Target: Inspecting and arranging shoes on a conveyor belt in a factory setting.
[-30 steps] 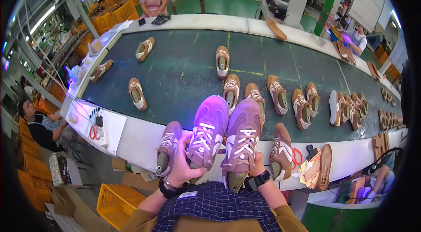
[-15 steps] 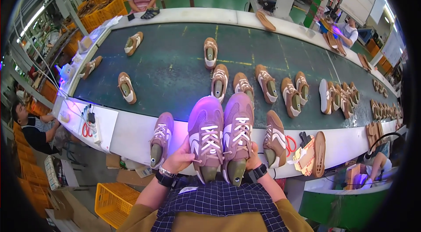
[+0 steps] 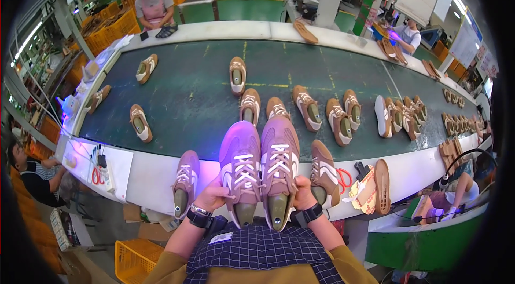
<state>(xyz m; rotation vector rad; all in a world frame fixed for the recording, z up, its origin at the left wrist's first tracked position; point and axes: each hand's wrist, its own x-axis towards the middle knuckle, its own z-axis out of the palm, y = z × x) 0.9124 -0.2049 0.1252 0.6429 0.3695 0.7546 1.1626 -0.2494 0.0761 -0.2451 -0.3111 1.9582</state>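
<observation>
Two brown sneakers with white laces and white side stripes are held up side by side in front of me, toes pointing away. My left hand [image 3: 211, 194] grips the left sneaker [image 3: 241, 168] by its outer side near the heel. Around the outer heel side of the right sneaker [image 3: 280, 159], my right hand [image 3: 304, 194] is closed. Olive-green shoe lasts fill both openings. Purple light falls on the left sneaker's toe. Another brown sneaker [image 3: 186, 179] rests on the white ledge [image 3: 155, 178] left of my hands, and one more sneaker [image 3: 325, 170] is at the right.
Beyond the ledge runs a dark green conveyor belt [image 3: 182, 96] with several sneakers on it. Red-handled scissors [image 3: 344, 179] and a brown sole [image 3: 382, 187] lie to the right. A yellow crate [image 3: 137, 260] stands low at left. Co-workers sit around the line.
The view has tilted up and turned slightly right; a purple-lit lamp now shows at the top. Both sneakers stay in my hands, with little change in how they are held.
</observation>
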